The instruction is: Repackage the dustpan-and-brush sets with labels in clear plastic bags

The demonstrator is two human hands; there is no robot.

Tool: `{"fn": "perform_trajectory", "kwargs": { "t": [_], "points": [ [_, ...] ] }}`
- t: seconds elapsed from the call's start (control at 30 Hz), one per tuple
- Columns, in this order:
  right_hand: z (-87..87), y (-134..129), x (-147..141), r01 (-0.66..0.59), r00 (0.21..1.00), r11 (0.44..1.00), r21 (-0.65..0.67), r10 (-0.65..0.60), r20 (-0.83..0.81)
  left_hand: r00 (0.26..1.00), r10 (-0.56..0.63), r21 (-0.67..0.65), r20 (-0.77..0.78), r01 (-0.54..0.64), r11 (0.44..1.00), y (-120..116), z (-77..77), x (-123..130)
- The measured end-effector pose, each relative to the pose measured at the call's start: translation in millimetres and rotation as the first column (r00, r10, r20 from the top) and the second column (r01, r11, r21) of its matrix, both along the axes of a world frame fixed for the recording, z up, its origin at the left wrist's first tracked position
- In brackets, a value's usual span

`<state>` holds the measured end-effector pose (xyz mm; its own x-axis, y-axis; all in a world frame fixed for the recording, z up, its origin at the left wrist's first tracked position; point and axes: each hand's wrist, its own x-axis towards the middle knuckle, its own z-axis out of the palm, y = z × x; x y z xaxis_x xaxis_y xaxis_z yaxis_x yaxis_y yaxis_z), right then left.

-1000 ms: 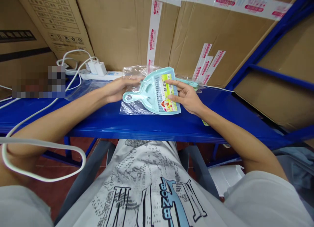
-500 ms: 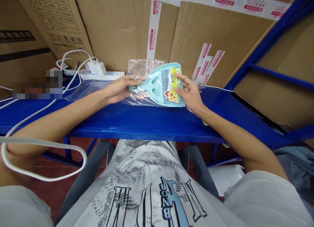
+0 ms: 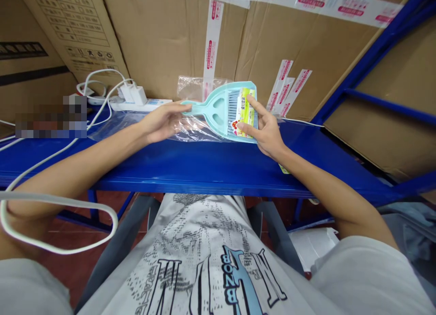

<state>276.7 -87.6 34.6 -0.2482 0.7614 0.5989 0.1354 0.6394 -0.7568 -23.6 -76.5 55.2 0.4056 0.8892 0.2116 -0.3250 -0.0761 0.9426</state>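
Left hand point(image 3: 166, 122) pinching handle of light-blue dustpan point(image 3: 211, 108), right hand point(image 3: 268, 129) gripping its wide end, thumb on the label point(image 3: 243, 110). Dustpan is over the blue bench point(image 3: 204, 165), nearer back edge than front; power strip point(image 3: 151, 104) along back edge, left of it.

Soft light — glints on plastic point(image 3: 203, 133)

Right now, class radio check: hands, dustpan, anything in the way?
Left hand on handle, right hand on label. Dustpan held with brush nested inside. Clear plastic by left hand, possibly in the way.
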Motion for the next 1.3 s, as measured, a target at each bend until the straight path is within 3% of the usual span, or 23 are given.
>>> {"fn": "perform_trajectory", "kwargs": {
  "t": [0.13, 0.43, 0.73, 1.03, 1.2, 1.3],
  "points": [
    [3.2, -1.9, 0.4, 0.001, 1.000, 1.000, 0.016, -0.001, -0.016, 0.994, -0.093, -0.015, -0.051, 0.092, 0.996, -6.7, 0.1, 2.0],
    [2.3, -8.5, -2.0, -0.014, 0.999, 1.000, -0.022, 0.014, 0.039, 0.997, -0.003, -0.033, -0.075, 0.000, 0.999, -1.2, -4.7, 0.4],
    [-0.6, -2.3, 2.7, -0.039, 0.999, 0.997, -0.067, 0.040, 0.012, 1.000, -0.009, -0.125, -0.015, 0.007, 0.992, 4.7, -7.4, -0.4],
    [-1.8, -0.3, 3.7, -0.089, 0.994, 0.987, -0.132, 0.096, 0.047, 0.999, 0.053, -0.136, 0.008, -0.051, 0.989, 0.9, -6.4, 6.3],
    [6.0, 7.2, 7.2, -0.050, 0.999, 0.989, -0.141, 0.053, 0.015, 0.996, 0.089, -0.118, 0.003, -0.088, 0.989, 1.8, -7.1, 7.1],
    [10.2, 16.1, 17.9, 0.059, 0.995, 0.987, -0.152, -0.070, -0.072, 0.995, 0.101, -0.100, -0.018, -0.102, 0.990, 2.5, -7.0, 6.6]
  ]
}}
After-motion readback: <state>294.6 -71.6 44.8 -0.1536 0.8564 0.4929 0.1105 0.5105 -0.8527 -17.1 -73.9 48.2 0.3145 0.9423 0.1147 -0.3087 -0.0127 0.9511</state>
